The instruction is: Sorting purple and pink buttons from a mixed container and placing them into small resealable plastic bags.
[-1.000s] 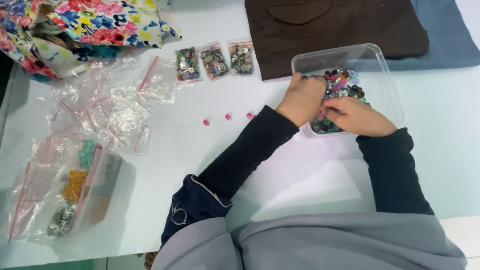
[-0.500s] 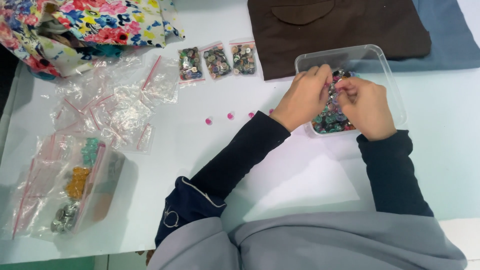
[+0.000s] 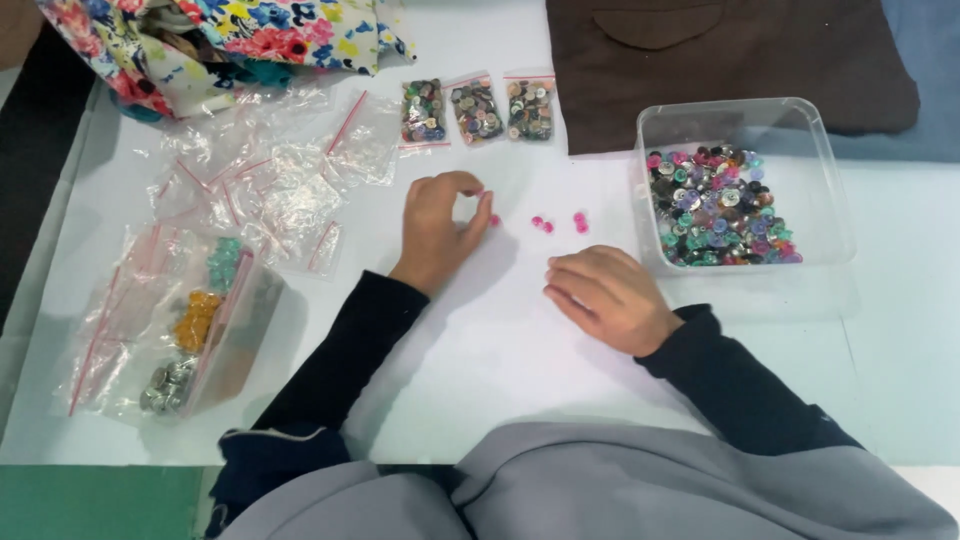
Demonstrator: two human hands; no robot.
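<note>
The clear tub point(image 3: 810, 140) holds mixed buttons point(image 3: 718, 205). Three small bags point(image 3: 478, 108) hold more. The left hand point(image 3: 440, 232) pinches a pink button point(image 3: 494, 220); the right hand point(image 3: 608, 297) rests loosely curled and empty on the surface point(image 3: 500, 350).

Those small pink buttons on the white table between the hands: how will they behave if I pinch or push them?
The pink buttons look tiny and flat, so they are probably very light and would likely skid on the smooth white table when nudged. Pinching one off the surface may be fiddly; the left hand has its fingertips close beside one. Set on edge, they might roll.
</note>
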